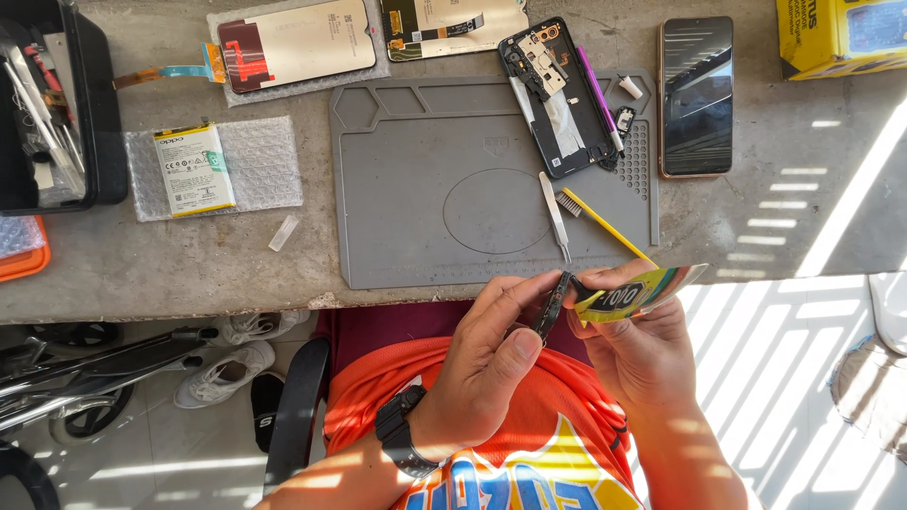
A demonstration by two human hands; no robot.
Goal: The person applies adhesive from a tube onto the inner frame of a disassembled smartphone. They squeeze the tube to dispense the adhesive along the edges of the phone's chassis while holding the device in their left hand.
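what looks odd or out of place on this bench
The opened phone back lies askew, half on the grey mat and half on the bare bench, its insides showing. A small white strip lies loose beside the battery. The left hand and right hand hold a phone edge-on against a card over the lap.

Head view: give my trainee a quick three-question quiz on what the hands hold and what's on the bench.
1. True or false: the left hand holds the dark phone frame edge-on.
2. What does the right hand press against that frame? A) tweezers B) a colourful plastic card C) the battery
3. What lies on the grey work mat beside the tweezers?

Key:
1. True.
2. B, the colourful plastic card.
3. A yellow-handled brush; the battery lies off the mat on bubble wrap.
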